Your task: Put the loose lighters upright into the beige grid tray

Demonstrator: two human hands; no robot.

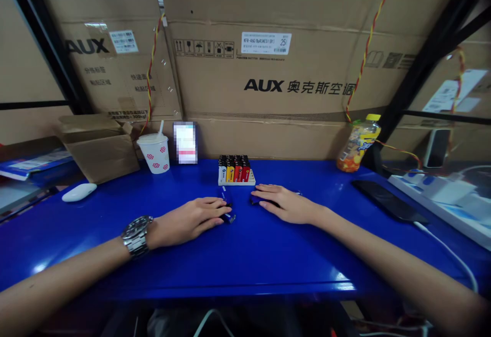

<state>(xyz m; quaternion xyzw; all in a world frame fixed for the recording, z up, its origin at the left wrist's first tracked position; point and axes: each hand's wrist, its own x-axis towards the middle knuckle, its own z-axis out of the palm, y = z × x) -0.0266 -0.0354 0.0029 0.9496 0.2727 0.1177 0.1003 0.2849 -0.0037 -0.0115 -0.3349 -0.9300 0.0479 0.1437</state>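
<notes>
My left hand, with a metal watch on its wrist, lies palm down on the blue table. Its stretched fingers rest over a dark blue lighter, partly covered. To the right, my right hand also lies palm down, its fingers extended and a little apart over another dark blue lighter. A bit of blue shows behind that hand; what it belongs to is hidden. Just beyond both hands stands a white tray with rows of upright lighters, white, yellow and red in front.
A paper cup with a straw, a lit phone and an open carton stand back left. A white case lies left. On the right are a drink bottle, a dark phone on a cable and a power strip.
</notes>
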